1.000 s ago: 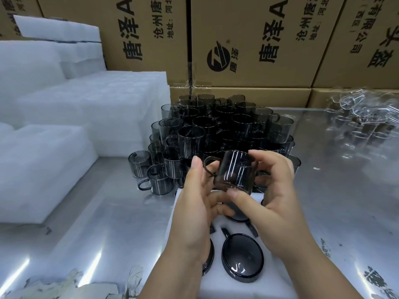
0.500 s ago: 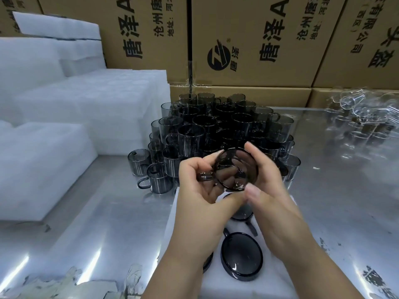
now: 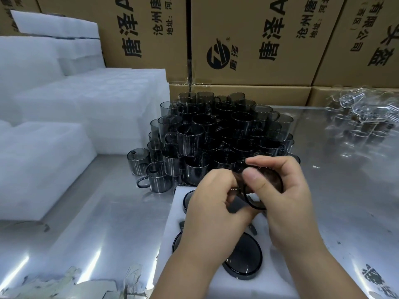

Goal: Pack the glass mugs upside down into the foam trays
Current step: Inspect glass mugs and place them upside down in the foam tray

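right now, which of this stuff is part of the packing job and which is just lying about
In the job: held mug, left hand, right hand, tray, packed mugs, mug pile, spare foam.
Lying about: boxes, clear glassware, plastic scraps.

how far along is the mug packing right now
Early on. Done: at least three mugs sit upside down in the foam tray, the nearest mug clearly base up. In hand: the left hand and right hand both grip the held mug above the tray, not yet seated. Left: a big pile of mugs waits behind, with spare foam trays stacked at left.
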